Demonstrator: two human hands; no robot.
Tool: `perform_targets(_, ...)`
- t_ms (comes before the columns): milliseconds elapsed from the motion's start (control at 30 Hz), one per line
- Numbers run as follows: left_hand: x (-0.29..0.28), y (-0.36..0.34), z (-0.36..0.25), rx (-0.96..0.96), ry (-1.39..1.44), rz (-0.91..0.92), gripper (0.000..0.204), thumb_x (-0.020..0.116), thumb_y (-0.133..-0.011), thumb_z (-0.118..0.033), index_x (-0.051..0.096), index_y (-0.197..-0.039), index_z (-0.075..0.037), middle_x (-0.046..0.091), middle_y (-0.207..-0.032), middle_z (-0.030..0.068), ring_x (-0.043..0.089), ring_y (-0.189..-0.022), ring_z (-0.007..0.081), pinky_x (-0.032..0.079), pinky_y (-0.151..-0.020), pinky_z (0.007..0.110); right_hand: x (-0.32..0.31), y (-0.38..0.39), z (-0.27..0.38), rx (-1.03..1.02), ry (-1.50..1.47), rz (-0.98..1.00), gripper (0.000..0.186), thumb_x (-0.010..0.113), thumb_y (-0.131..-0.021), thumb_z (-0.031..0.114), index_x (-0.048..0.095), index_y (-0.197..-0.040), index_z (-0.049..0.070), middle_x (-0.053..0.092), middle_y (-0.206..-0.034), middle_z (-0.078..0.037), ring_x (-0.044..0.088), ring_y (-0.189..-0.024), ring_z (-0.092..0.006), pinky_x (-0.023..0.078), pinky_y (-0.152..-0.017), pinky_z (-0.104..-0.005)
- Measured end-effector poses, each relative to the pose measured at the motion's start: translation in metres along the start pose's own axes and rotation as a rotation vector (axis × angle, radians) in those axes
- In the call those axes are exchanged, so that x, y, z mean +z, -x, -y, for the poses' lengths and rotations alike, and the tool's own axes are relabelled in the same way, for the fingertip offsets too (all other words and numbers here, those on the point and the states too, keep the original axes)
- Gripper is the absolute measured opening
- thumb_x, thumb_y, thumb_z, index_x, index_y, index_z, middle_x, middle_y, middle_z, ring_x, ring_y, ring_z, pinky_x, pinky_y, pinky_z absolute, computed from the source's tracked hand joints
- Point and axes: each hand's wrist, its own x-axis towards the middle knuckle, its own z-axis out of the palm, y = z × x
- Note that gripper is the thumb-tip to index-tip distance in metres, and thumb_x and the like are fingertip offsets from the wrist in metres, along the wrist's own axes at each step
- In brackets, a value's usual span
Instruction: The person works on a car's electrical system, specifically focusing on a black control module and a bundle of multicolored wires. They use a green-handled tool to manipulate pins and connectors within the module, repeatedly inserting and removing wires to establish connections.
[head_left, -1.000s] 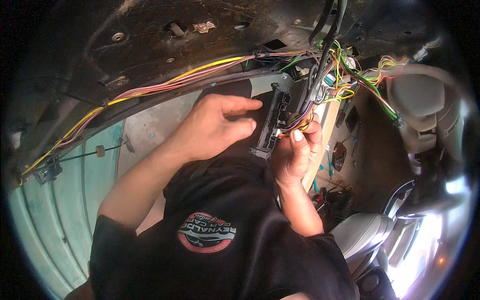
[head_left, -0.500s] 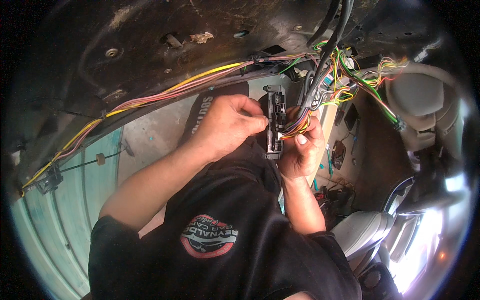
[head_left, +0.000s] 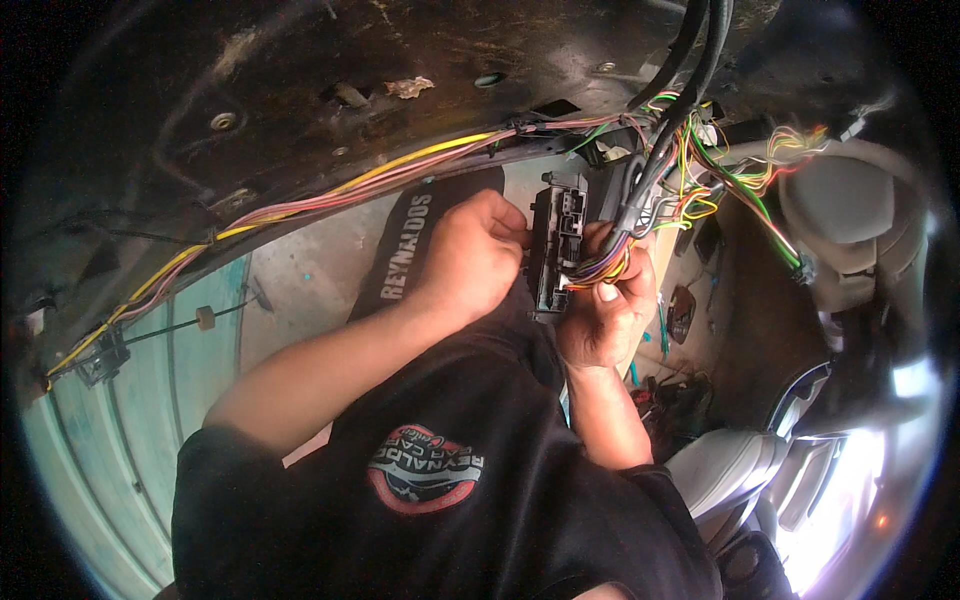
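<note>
A black plastic control module point(head_left: 547, 245) with open connector sockets along its face stands upright between my two hands. My left hand point(head_left: 475, 255) is closed at the module's left edge, its fingertips partly hidden behind that side. A bundle of coloured wires point(head_left: 612, 264) runs down from a dark sleeved harness point(head_left: 630, 205) to a small white plug point(head_left: 568, 283) at the module's lower right. My right hand point(head_left: 605, 318) is closed around these wires beside the module, thumb lying over them and the other fingers behind.
Yellow and pink wires point(head_left: 340, 190) run along the dark body panel point(head_left: 300, 90). Loose coloured wires point(head_left: 695, 180) hang at upper right, near a connector point(head_left: 802, 268). Light car seats point(head_left: 730, 470) stand on the right, a ribbed green panel point(head_left: 130, 450) on the left.
My left thumb has drawn back from the module's front, and the fingers now sit at its left edge. The module has tilted slightly. My right hand keeps its hold on the wires.
</note>
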Motion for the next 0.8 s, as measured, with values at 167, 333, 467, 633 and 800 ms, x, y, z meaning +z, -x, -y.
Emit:
perform_targets(167, -0.006, 0.01, -0.014, -0.106, 0.161, 0.034, 0.061, 0.075, -0.086, 0.0, 0.049, -0.14, 0.005, 0.067, -0.121, 0.018, 0.065, -0.111, 0.0234, 0.054, -0.096, 0.034, -0.016, -0.012, -0.008, 0.059, -0.012, 0.013, 0.026, 0.053, -0.086, 0.027, 0.053, -0.091, 0.002, 0.052, -0.097, -0.011, 0.05, -0.095, -0.0236, 0.041, -0.1, -0.0443)
perform_targets(333, -0.019, 0.009, -0.011, 0.109, -0.006, 0.08, 0.099, 0.088, -0.081, -0.021, 0.029, -0.158, 0.001, 0.052, -0.147, 0.0228, 0.048, -0.139, 0.0308, 0.042, -0.113, 0.043, -0.014, -0.03, 0.002, 0.219, -0.299, 0.095, 0.021, 0.052, -0.086, 0.025, 0.045, -0.083, 0.006, 0.042, -0.085, -0.007, 0.044, -0.086, -0.0233, 0.042, -0.09, -0.0429)
perform_targets(467, -0.026, 0.026, -0.035, 0.202, -0.306, 0.108, 0.109, 0.094, -0.072, -0.036, 0.034, -0.154, 0.003, 0.053, -0.146, 0.0231, 0.048, -0.14, 0.0307, 0.038, -0.116, 0.046, -0.014, -0.036, 0.003, 0.248, -0.282, 0.122, 0.022, 0.052, -0.087, 0.026, 0.045, -0.083, 0.005, 0.043, -0.086, -0.007, 0.043, -0.083, -0.0228, 0.041, -0.083, -0.0392)
perform_targets(633, -0.023, 0.025, -0.039, 0.359, -0.505, 0.121, 0.129, 0.099, -0.057, -0.048, 0.031, -0.152, 0.006, 0.045, -0.15, 0.0264, 0.04, -0.144, 0.0416, 0.032, -0.12, 0.049, -0.005, -0.029, 0.009, 0.315, -0.337, 0.092, 0.024, 0.051, -0.087, 0.028, 0.045, -0.08, 0.006, 0.041, -0.086, -0.007, 0.041, -0.083, -0.0227, 0.04, -0.083, -0.0387)
perform_targets(800, -0.029, 0.026, -0.047, 0.398, -0.598, 0.214, 0.136, 0.101, -0.05, -0.043, 0.026, -0.152, 0.008, 0.039, -0.149, 0.0306, 0.038, -0.142, 0.0465, 0.035, -0.118, 0.052, -0.021, -0.031, -0.001, 0.296, -0.305, 0.157, 0.027, 0.051, -0.088, 0.031, 0.048, -0.084, 0.004, 0.046, -0.089, -0.009, 0.045, -0.086, -0.0234, 0.041, -0.086, -0.0382)
